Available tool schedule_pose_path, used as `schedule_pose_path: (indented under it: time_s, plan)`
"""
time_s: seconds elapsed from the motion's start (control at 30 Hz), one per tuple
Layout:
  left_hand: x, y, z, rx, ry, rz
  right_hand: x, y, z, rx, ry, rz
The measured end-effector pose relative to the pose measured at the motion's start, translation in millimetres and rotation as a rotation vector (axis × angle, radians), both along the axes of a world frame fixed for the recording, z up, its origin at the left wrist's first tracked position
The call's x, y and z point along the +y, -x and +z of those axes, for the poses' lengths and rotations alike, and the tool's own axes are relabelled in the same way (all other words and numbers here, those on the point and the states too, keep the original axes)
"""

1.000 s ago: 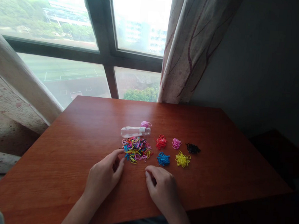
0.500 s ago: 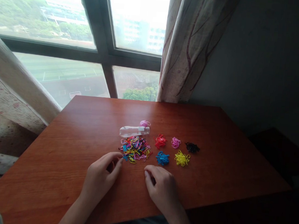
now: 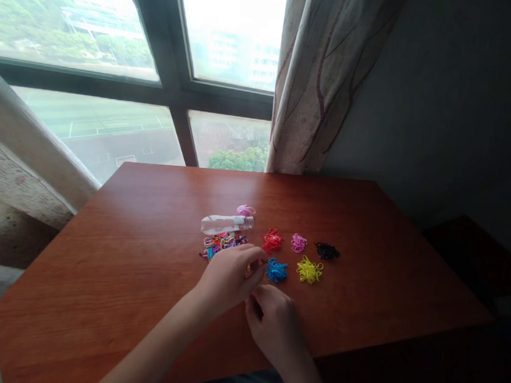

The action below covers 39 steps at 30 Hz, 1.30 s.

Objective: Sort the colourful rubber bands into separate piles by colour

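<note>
My left hand [image 3: 234, 274] is closed in a pinch, its fingertips at the left edge of a pile of blue rubber bands [image 3: 277, 270]. Whatever sits between those fingertips is too small to make out. Under and behind this hand lies a mixed heap of coloured rubber bands [image 3: 221, 243], partly covered by it. My right hand [image 3: 275, 315] rests on the table just in front of the blue pile, fingers curled and pressed together, their contents hidden. Beyond the blue pile are red bands [image 3: 272, 240], and to its right are yellow bands [image 3: 309, 270].
Pink bands [image 3: 298, 243] and black bands [image 3: 327, 251] form two more small piles on the wooden table [image 3: 148, 219]. A clear plastic bottle [image 3: 222, 225] lies on its side behind the mixed heap, a pink object [image 3: 245, 210] beside its neck. A window and curtains stand behind.
My left hand has moved right, from the near-left edge of the mixed heap to the blue pile, and now covers part of the heap. My right hand has stayed nearly still.
</note>
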<state>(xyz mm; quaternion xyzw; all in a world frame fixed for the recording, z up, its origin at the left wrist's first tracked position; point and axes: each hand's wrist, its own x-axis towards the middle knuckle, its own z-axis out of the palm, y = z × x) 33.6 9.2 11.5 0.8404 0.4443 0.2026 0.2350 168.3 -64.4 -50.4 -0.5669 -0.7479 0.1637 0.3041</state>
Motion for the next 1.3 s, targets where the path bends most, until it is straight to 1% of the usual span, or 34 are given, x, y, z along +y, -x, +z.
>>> schedule_pose_path:
  time_s: [0.1,0.27,0.43,0.63,0.8,0.97,1.07,1.13,1.23,1.3]
  plan:
    - [12,-16,5.7,0.218,0.005,-0.062,0,0,-3.2,-0.027,-0.029,-0.008]
    - [18,-26,3.1,0.349,0.027,-0.065,-1,0,-4.6,-0.052,-0.032,-0.012]
    - [18,-23,0.8,0.412,0.036,-0.045,0,1,-3.1,-0.045,-0.018,-0.012]
    - [22,-18,3.7,0.473,0.065,-0.034,0,0,-1.7,-0.023,-0.003,-0.002]
    - [23,-23,5.5,0.494,0.073,-0.049,-1,0,-3.5,-0.018,-0.005,0.006]
    - [23,-27,5.9,0.472,0.054,-0.041,1,0,-4.0,-0.027,-0.021,-0.002]
    - [23,-21,9.7,0.446,0.050,-0.036,2,0,-1.2,-0.012,-0.012,0.014]
    - [21,-12,13.1,0.431,0.049,-0.034,1,0,0.8,0.014,0.001,0.023]
    - [15,12,14.0,0.371,0.049,-0.011,0,0,2.6,0.039,0.024,0.031]
    - [8,33,9.2,0.234,0.055,0.051,-1,1,3.3,0.029,0.033,0.033]
